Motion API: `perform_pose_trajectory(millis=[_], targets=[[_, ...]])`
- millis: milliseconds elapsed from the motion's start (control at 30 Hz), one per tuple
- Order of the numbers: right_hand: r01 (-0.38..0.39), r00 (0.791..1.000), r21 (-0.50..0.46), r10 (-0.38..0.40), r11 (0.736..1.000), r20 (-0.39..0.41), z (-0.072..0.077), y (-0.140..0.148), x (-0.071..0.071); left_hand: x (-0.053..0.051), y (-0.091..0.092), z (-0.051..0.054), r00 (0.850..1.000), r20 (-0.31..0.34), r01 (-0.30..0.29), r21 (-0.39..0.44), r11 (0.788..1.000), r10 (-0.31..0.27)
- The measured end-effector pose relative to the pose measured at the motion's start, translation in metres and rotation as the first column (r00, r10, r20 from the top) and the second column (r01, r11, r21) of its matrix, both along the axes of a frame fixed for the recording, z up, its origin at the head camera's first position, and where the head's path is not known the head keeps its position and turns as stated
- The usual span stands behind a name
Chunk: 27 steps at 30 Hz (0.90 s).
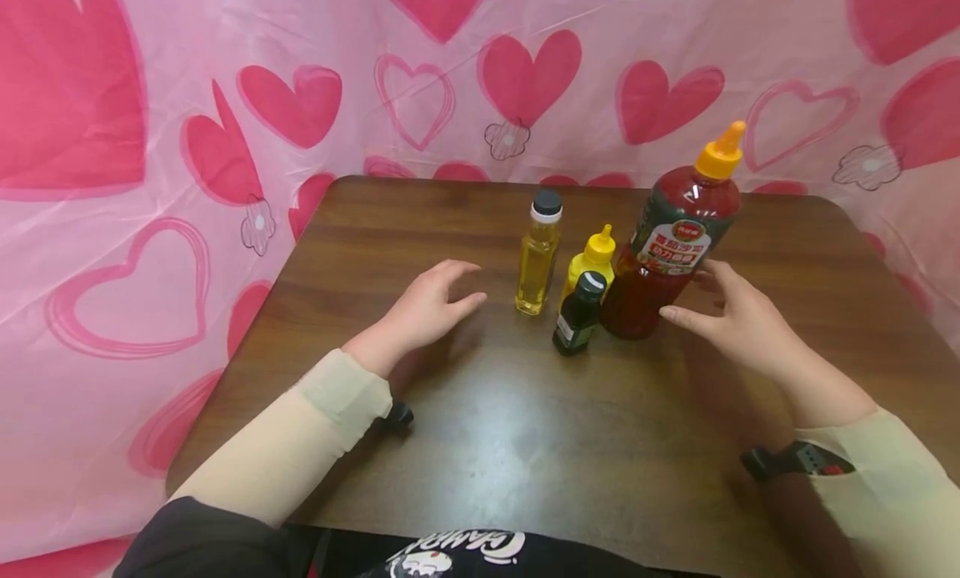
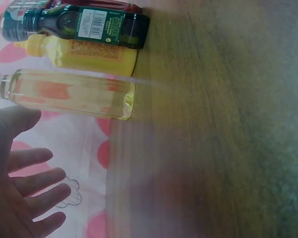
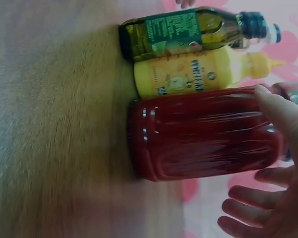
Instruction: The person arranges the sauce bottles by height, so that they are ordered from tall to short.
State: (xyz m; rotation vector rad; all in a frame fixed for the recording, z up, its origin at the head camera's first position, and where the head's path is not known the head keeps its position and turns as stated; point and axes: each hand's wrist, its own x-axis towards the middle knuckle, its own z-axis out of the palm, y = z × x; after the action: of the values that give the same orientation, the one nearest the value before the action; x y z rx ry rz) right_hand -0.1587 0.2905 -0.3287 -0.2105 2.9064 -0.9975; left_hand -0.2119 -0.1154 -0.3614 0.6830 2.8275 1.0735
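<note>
A large sauce bottle (image 1: 633,294) of dark red sauce with an orange nozzle cap is the tallest thing on the table. My right hand (image 1: 750,328) is at its right side, fingers extended and apart; in the right wrist view the thumb overlaps the bottle, and I cannot tell whether it touches. Left of it stand a yellow squeeze bottle (image 1: 588,261), a small dark green oil bottle (image 1: 577,318) in front, and a clear bottle of golden oil (image 1: 536,265) with a black cap. My left hand (image 1: 427,307) is left of the clear bottle, holding nothing, its fingers spread in the left wrist view.
The bottles stand close together on a brown wooden table (image 1: 480,444). Behind and to the left hangs a pink cloth (image 1: 465,86) printed with hearts. A black wrist device (image 1: 795,461) sticks out below the right sleeve.
</note>
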Motion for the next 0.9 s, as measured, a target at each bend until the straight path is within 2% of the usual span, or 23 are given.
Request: perform_pose_trajectory(millis=[100,300,600,733,900], targets=[[0.026,0.999,-0.113,-0.023,0.993,0.024,-0.006,-0.003,-0.010,0.000,0.000,0.000,1.000,0.002,0.002,0.002,1.000,-0.002],[0.053,0.998,-0.288,-0.060,0.956,-0.016,-0.016,-0.010,-0.021,-0.001,0.001,0.002,1.000,-0.001,0.008,0.009,1.000,-0.008],[0.069,0.993,-0.360,-0.100,0.930,-0.069,-0.020,-0.019,-0.028,-0.002,-0.003,0.003,1.000,0.001,0.011,0.030,0.999,-0.011],[0.071,0.994,-0.391,-0.097,0.918,-0.047,-0.020,-0.023,-0.030,-0.002,-0.004,0.003,1.000,0.015,0.008,0.040,0.999,-0.009],[0.103,0.994,-0.386,-0.113,0.917,-0.004,-0.020,-0.027,-0.031,-0.003,-0.005,0.003,1.000,0.019,0.016,0.053,0.998,-0.017]])
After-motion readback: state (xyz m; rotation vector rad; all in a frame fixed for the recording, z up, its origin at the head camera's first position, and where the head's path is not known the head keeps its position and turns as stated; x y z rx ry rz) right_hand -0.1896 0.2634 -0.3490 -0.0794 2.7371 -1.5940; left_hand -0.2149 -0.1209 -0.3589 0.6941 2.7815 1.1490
